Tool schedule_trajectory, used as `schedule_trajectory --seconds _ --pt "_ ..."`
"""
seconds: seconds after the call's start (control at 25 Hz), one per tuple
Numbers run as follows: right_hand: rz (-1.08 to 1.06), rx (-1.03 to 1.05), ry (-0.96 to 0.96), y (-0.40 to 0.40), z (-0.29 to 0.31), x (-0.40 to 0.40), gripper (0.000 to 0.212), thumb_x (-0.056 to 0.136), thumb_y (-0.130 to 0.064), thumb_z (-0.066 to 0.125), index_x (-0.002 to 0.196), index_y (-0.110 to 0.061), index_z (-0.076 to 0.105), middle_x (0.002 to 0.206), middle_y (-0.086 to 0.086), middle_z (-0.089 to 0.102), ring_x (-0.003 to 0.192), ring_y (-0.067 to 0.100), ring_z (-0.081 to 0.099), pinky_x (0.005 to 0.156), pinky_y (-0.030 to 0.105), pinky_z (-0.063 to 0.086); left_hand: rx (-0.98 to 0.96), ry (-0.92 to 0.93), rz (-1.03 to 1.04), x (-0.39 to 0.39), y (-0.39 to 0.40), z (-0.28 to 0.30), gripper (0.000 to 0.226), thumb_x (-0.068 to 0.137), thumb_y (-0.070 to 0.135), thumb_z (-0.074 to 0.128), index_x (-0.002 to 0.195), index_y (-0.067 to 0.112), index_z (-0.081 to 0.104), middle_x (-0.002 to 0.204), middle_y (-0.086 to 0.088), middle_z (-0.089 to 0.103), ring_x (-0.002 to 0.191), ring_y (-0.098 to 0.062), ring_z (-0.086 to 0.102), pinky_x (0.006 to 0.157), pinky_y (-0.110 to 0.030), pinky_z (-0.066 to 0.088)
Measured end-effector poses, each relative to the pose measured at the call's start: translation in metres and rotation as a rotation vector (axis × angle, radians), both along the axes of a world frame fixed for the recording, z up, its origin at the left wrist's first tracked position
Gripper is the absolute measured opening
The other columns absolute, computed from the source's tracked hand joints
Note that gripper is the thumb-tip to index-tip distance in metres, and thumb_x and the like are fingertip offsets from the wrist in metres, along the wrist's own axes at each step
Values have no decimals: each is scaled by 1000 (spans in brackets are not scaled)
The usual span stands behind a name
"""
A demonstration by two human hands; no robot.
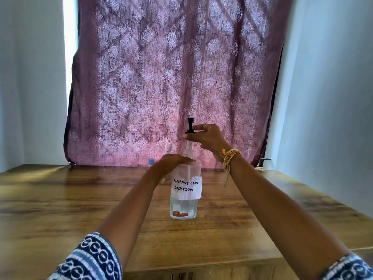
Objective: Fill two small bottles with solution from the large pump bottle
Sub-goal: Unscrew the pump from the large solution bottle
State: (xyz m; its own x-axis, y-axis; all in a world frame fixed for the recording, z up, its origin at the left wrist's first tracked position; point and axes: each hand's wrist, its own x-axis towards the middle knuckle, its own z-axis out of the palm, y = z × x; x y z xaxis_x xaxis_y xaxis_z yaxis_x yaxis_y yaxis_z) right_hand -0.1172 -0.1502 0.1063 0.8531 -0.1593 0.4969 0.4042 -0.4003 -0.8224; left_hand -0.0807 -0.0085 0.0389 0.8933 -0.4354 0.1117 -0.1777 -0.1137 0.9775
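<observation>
Wooden table [60, 209] is stretching toward a mauve patterned curtain [161, 67] hanging between pale walls. In this single head view, a clear pump bottle [184, 207] is standing upright near the table's middle, wearing a paper label reading "CONTACT LENS SOLUTION" and showing a low level of liquid. The left hand [174, 161] is resting on the bottle's shoulder from the left, fingers fairly straight and laid against the glass, steadying it. The right hand [207, 138] is pinching the black pump head [190, 126] between thumb and forefinger above the neck; the pump looks raised, with its pale tube running down into the bottle, though whether it is fully unscrewed is unclear. A small blue object [151, 161] is sitting far back by the curtain; whether it is one of the small bottles cannot be told. Judging from this, the pump is being lifted out; doing it well means drawing it straight up while the left hand is keeping the bottle from tipping.
</observation>
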Motion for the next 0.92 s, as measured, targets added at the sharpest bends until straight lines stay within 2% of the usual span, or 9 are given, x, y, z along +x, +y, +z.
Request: schedule_trajectory --seconds 0.08,0.2,0.28,0.44,0.56,0.64,0.76,0.84,0.92 --pt "0 0 0 -1 18 -4 41 70 -12 84 105 5 70 87 13 69 69 13 58 45 10 39 100 26 -10 -5 1 8 37 77 27 72 107 6 64 90 -10 72 76 -26 67 64 -31 54" --pt "-14 -3 -15 -3 47 -9 39 70 -12 84 102 6 71 81 13 67 67 16 56 45 15 41 142 62 9 -7 0 12 36 80 28 69 108 8 61 90 -9 70 78 -26 65 69 -32 51" --pt "-15 37 -37 -6 66 -8 40 68 -11 85 101 8 71 78 14 67 64 16 54 46 18 38 172 75 37 -8 -1 12 27 82 28 67 101 9 61 87 -8 70 73 -24 63 66 -31 49" --pt "-27 139 -71 -16 101 -10 37 65 -13 88 93 5 74 92 27 70 75 26 54 55 26 38 268 20 -3 -9 -3 14 19 88 28 60 92 9 63 70 -3 67 58 -16 61 57 -29 48" --pt "-57 185 -95 -18 121 -16 32 68 -10 85 94 3 72 78 16 69 65 20 56 49 23 41 256 12 19 -20 -3 18 16 90 26 56 90 10 61 71 -4 65 60 -17 58 58 -28 47" --pt "-97 228 -142 -18 131 -22 36 73 -6 81 104 6 67 73 10 64 59 14 53 44 18 42 256 14 39 -27 -3 21 13 92 23 55 84 13 58 70 -4 63 60 -17 57 58 -28 45" --pt "-128 316 -280 -19 135 -35 44 77 -1 74 117 -1 57 92 12 65 73 20 59 55 23 49 236 11 77 -31 -3 20 14 91 24 55 79 15 57 52 3 64 58 -17 56 56 -27 44" --pt "-145 339 -342 -22 126 -44 43 77 0 72 117 -7 56 94 7 65 81 21 62 65 27 53 219 18 85 -37 -2 20 18 92 23 54 76 15 55 42 5 61 59 -17 54 56 -27 43" --pt "-127 356 -356 -24 104 -53 39 78 4 69 111 -12 57 96 9 65 81 19 62 71 31 55 209 15 79 -39 -2 19 21 94 22 52 75 14 51 47 2 62 59 -16 52 57 -26 43"
